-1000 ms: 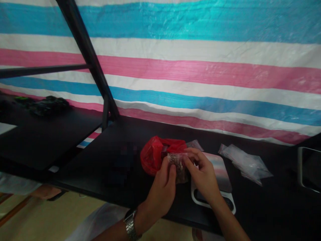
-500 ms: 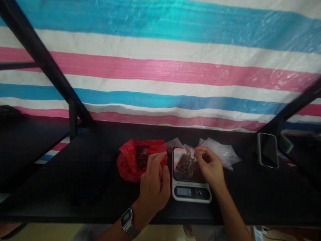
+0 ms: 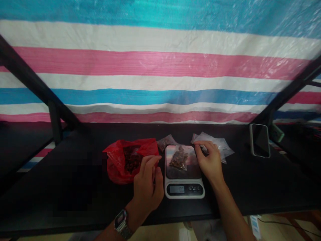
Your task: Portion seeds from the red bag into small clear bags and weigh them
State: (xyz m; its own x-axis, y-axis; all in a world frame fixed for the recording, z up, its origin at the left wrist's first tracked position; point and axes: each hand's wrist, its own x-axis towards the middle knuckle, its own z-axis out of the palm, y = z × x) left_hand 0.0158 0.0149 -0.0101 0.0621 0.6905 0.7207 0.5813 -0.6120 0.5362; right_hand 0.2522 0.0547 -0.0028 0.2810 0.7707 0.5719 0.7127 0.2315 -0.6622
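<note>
A digital kitchen scale [image 3: 185, 194] stands in front of me, its display lit but too blurred to read. On its metal platform lies a small clear zip bag [image 3: 179, 158] of dried brown-green plant pieces. My right hand [image 3: 211, 164] is at the platform's right edge, fingers curved and apart from the bag, with nothing visible in them. My left hand [image 3: 149, 184] hovers between the scale and a red plastic bag [image 3: 115, 167], fingers loosely bent and thumb apart, holding nothing. The red bag gapes and shows dark dried pieces [image 3: 132, 160]; my left fingers overlap its right edge.
Flat clear bags [image 3: 224, 147] lie behind my right hand. Another small filled bag [image 3: 166, 142] rests behind the scale. A phone [image 3: 260, 140] lies on the black table [image 3: 90, 187] at the right. Striped sheeting [image 3: 160, 63] and dark slanted posts [image 3: 37, 85] bound the back.
My right hand has let go of the small filled bag and moved off to its right; the bag now lies on the platform. The left hand stays near the red bag. The view has shifted slightly.
</note>
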